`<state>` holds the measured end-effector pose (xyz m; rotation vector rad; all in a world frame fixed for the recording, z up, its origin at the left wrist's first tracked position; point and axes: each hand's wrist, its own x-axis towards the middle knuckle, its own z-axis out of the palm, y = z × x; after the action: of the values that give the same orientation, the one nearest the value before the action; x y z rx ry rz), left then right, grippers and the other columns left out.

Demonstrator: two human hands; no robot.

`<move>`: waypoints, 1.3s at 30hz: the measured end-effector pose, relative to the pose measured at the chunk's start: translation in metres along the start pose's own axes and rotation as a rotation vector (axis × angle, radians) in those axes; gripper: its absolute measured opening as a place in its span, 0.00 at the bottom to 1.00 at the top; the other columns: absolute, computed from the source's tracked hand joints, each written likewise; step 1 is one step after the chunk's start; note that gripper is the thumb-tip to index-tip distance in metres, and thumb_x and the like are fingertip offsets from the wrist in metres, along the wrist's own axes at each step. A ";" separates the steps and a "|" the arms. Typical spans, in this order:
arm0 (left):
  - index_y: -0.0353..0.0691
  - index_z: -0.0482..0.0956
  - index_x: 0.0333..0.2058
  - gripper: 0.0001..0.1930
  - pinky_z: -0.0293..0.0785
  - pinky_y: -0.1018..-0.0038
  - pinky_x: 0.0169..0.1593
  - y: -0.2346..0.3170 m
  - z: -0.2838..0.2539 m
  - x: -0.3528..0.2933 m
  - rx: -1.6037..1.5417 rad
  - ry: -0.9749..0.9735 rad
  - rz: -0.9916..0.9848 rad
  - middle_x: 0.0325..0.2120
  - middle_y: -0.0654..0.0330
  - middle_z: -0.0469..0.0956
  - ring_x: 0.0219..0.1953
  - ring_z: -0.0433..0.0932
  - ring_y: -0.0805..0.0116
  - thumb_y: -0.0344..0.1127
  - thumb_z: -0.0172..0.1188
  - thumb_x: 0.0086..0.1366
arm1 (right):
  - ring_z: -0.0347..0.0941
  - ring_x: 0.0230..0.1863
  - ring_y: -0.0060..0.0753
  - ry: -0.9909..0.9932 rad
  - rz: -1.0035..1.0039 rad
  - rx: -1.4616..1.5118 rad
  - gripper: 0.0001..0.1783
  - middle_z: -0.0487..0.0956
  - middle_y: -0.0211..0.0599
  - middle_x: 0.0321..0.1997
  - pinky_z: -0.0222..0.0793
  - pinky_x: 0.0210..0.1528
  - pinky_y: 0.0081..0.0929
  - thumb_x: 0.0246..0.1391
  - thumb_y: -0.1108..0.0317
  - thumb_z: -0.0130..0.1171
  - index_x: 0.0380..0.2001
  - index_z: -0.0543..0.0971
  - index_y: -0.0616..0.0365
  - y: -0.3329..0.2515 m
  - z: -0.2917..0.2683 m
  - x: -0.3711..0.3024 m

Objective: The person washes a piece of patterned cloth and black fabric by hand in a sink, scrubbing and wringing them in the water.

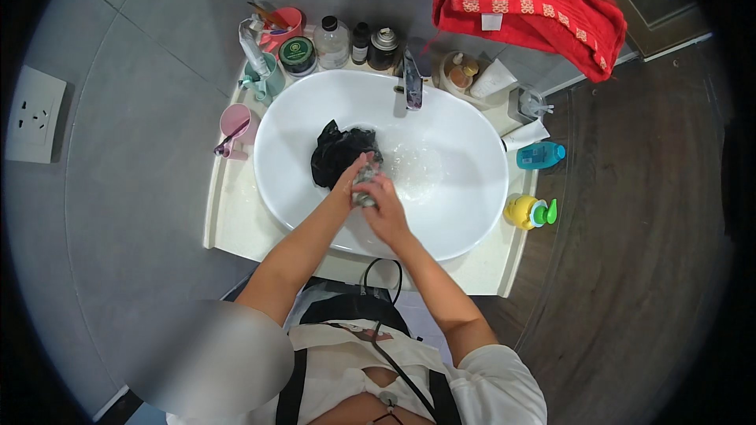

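Observation:
A wet black cloth [335, 156] lies bunched in the left half of the white oval sink [465, 224]. My left hand [352, 176] is closed on a sudsy, greyish bunch at the cloth's near end, which looks like part of it. From the right, my right hand [383, 203] presses curled fingers against the same foamy bunch. Both hands meet low over the basin, and some fingertips are hidden by foam and by each other. Foamy water covers the basin's bottom just right of the hands, below the dark-looking metal faucet [413, 83].
Along the back stand a green-lidded jar [297, 55], a clear bottle [331, 42], a black can [383, 49] and cups with brushes. A pink cup [236, 123] sits left. At right are a blue bottle [540, 155] and a yellow pump bottle [526, 212]. Red towels [520, 12] hang behind.

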<state>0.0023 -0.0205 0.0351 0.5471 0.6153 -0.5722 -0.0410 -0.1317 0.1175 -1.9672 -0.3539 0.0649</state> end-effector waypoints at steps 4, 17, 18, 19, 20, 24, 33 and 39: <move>0.44 0.70 0.36 0.18 0.70 0.73 0.32 0.004 -0.011 0.011 0.106 -0.067 0.058 0.29 0.62 0.72 0.27 0.71 0.70 0.52 0.52 0.57 | 0.67 0.40 0.48 0.037 0.086 -0.107 0.10 0.68 0.44 0.37 0.66 0.35 0.37 0.40 0.64 0.59 0.26 0.72 0.55 -0.023 0.008 -0.003; 0.43 0.70 0.34 0.12 0.68 0.74 0.28 -0.037 -0.033 0.033 -0.642 -0.734 -0.150 0.26 0.64 0.71 0.28 0.69 0.74 0.45 0.48 0.60 | 0.68 0.28 0.44 0.436 -0.150 -0.113 0.11 0.68 0.40 0.23 0.64 0.32 0.32 0.44 0.68 0.51 0.13 0.68 0.59 -0.029 0.029 0.035; 0.43 0.71 0.33 0.12 0.67 0.74 0.28 -0.041 -0.011 0.019 -0.333 -0.385 -0.142 0.25 0.64 0.71 0.27 0.69 0.74 0.45 0.49 0.60 | 0.68 0.28 0.45 0.438 -0.050 -0.187 0.10 0.69 0.40 0.24 0.64 0.31 0.34 0.44 0.67 0.51 0.14 0.68 0.58 -0.002 0.020 0.031; 0.43 0.71 0.33 0.12 0.67 0.74 0.29 -0.034 0.030 -0.010 -0.011 -0.042 -0.116 0.25 0.64 0.71 0.27 0.69 0.74 0.45 0.49 0.60 | 0.68 0.28 0.46 0.440 0.042 -0.250 0.09 0.69 0.39 0.25 0.65 0.30 0.35 0.44 0.65 0.51 0.15 0.69 0.57 0.046 0.005 0.029; 0.42 0.72 0.32 0.13 0.66 0.74 0.29 -0.029 0.053 -0.025 0.311 0.302 -0.066 0.25 0.65 0.71 0.27 0.68 0.74 0.45 0.49 0.60 | 0.69 0.27 0.47 0.435 0.122 -0.305 0.09 0.69 0.39 0.26 0.65 0.29 0.37 0.44 0.64 0.51 0.16 0.70 0.56 0.077 -0.008 0.030; 0.42 0.72 0.35 0.13 0.68 0.77 0.35 -0.033 0.034 -0.015 0.436 0.201 0.090 0.27 0.62 0.72 0.31 0.71 0.73 0.45 0.48 0.60 | 0.68 0.32 0.45 0.256 0.179 -0.442 0.08 0.69 0.42 0.32 0.65 0.32 0.36 0.48 0.64 0.48 0.23 0.69 0.56 0.098 -0.025 0.013; 0.47 0.66 0.46 0.17 0.54 0.64 0.54 -0.004 -0.010 -0.003 0.147 0.312 0.263 0.45 0.64 0.66 0.50 0.62 0.69 0.47 0.44 0.63 | 0.63 0.46 0.46 0.339 0.241 -0.547 0.16 0.68 0.44 0.43 0.61 0.45 0.39 0.34 0.73 0.54 0.33 0.72 0.53 0.145 -0.011 -0.005; 0.48 0.67 0.46 0.17 0.54 0.64 0.54 -0.003 -0.018 -0.002 0.146 0.311 0.188 0.44 0.64 0.67 0.49 0.62 0.69 0.48 0.44 0.62 | 0.63 0.47 0.46 0.234 0.327 -0.619 0.18 0.67 0.44 0.46 0.64 0.45 0.36 0.33 0.72 0.56 0.34 0.72 0.50 0.130 -0.016 0.003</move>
<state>-0.0080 -0.0105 0.0232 0.8321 0.8097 -0.3578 -0.0068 -0.1938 0.0068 -2.5984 0.1266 -0.0746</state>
